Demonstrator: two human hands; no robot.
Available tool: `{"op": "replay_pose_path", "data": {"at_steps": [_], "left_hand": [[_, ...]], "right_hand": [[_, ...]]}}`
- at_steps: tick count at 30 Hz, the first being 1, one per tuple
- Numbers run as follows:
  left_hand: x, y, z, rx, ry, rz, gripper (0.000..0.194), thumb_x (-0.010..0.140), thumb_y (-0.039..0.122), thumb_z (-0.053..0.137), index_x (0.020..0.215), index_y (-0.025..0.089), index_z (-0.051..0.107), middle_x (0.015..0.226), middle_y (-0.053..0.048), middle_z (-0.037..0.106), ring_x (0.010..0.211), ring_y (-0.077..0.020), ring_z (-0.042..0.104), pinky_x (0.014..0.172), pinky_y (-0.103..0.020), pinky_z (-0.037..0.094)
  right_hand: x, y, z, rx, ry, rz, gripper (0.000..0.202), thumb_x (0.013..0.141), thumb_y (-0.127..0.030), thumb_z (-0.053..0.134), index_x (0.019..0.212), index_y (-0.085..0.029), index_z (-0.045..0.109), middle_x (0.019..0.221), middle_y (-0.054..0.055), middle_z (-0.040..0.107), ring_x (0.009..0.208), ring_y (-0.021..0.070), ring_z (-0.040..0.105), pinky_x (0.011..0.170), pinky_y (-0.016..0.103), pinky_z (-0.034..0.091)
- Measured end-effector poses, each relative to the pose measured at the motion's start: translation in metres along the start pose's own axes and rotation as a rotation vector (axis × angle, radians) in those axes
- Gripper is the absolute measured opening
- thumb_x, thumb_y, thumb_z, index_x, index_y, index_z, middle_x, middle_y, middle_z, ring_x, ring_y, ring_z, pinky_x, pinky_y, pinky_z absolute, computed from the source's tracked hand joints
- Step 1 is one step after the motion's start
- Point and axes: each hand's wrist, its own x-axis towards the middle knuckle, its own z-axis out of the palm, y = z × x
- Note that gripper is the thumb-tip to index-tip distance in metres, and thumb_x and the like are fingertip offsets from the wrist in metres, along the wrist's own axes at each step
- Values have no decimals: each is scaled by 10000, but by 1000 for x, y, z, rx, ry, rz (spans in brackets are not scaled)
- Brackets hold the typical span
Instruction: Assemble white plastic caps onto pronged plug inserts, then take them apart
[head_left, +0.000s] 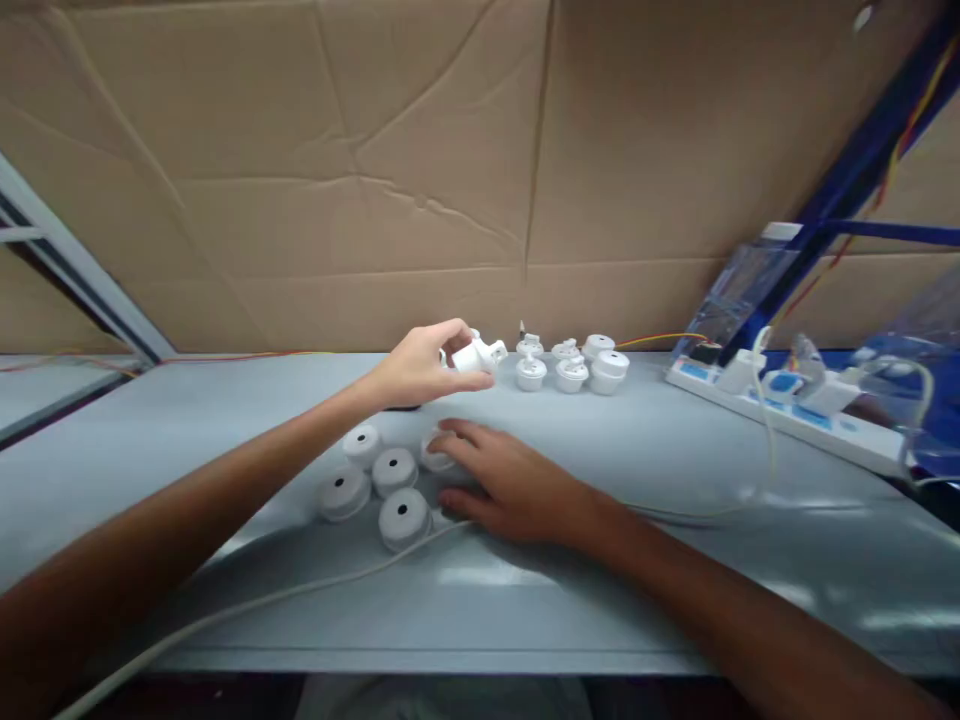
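The left hand is stretched forward over the pale grey counter, its forearm running in from the lower left, wrist slightly raised. Its fingers curl over and its thumb presses from below, pinching a small white plastic fitting with a stubby side nozzle, which it holds just above the counter surface, tilted to the right.

The right hand lies low on the counter, palm down, with its forearm coming in from the lower right. Its fingers are spread loosely and its fingertips rest on a round white plastic cap; the hand covers part of it, so I cannot tell whether it grips the cap or only touches it.

Just left of that hand sits a cluster of four more round white caps with dark centre holes, lying close together, some touching. A thin white cable curves along the counter under the right wrist.

Further back, right of the held fitting, stands a group of small white assembled fittings. A white power strip with blue labels and plugged adapters lies at the right. A brown cardboard sheet forms the backdrop.
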Motion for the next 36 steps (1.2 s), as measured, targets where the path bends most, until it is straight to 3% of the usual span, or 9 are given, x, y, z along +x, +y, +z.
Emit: {"op": "replay_pose_path", "data": {"at_steps": [3, 6, 9, 12, 16, 23, 27, 31, 36], "left_hand": [[-40, -5, -10, -53, -52, -47, 395, 803, 550, 766, 968, 194, 724, 864, 4, 669, 719, -140, 537, 646, -263, 398], [-68, -14, -14, -133, -20, -132, 409, 816, 540, 766, 1061, 213, 744, 973, -24, 724, 804, -178, 615, 704, -278, 458], [-81, -21, -9, -220, 18, -161, 482, 737, 514, 845, 1089, 202, 740, 1051, -59, 730, 911, -220, 658, 808, -323, 513], [-84, -23, -1, -307, 26, -152, 459, 694, 466, 884, 1029, 183, 750, 1016, -65, 715, 927, -227, 664, 839, -343, 524], [-85, -15, 1, -398, 19, -125, 394, 697, 404, 886, 997, 180, 763, 970, -44, 680, 893, -199, 651, 805, -313, 512], [-90, -2, -9, -563, -235, -293, 451, 865, 599, 677, 730, 169, 651, 633, 10, 550, 573, -116, 491, 537, -245, 370], [-91, 4, -7, -605, -258, -344, 556, 904, 682, 580, 657, 188, 523, 524, 38, 450, 480, -95, 408, 496, -241, 341], [-93, 5, -4, -540, -219, -267, 523, 940, 657, 551, 747, 172, 577, 595, 23, 530, 545, -112, 500, 543, -236, 399], [-97, 0, -3, -423, -59, 4, 429, 872, 445, 756, 1188, 180, 638, 1032, -45, 690, 918, -183, 646, 795, -277, 507]], "right_hand": [[1, 5, 1, -15, 76, 136, 157, 921, -237, 600, 1065, -179, 614, 1049, 109, 705, 942, 254, 652, 838, 383, 511], [1, 15, -5, 33, 138, 220, 285, 845, -212, 631, 1127, -177, 599, 988, 83, 697, 846, 234, 645, 758, 362, 505], [3, 20, -14, 202, 298, 273, 495, 827, -229, 675, 1309, -207, 565, 1111, 93, 700, 951, 248, 670, 839, 401, 545], [5, 17, -18, 478, 461, 237, 373, 878, -316, 701, 1230, -243, 604, 1233, 90, 662, 1126, 253, 661, 941, 419, 577], [4, 9, -13, 674, 424, 77, 331, 877, -323, 758, 1165, -258, 608, 1241, 57, 641, 1160, 230, 678, 990, 413, 603], [-2, 4, -11, 288, 490, -163, 305, 885, -165, 722, 1153, -257, 608, 1239, 92, 675, 1183, 249, 671, 1028, 441, 580], [-3, 1, -12, 90, 531, -260, 281, 908, -88, 647, 1130, -260, 634, 1257, 101, 696, 1187, 250, 687, 1000, 427, 584], [-2, -1, -8, 179, 584, -185, 277, 874, -192, 757, 1132, -243, 669, 1177, 91, 742, 1099, 259, 730, 947, 418, 621], [2, -2, -7, 600, 512, 137, 356, 823, -428, 833, 1067, -202, 705, 964, 63, 786, 709, 212, 769, 615, 327, 667]]}}
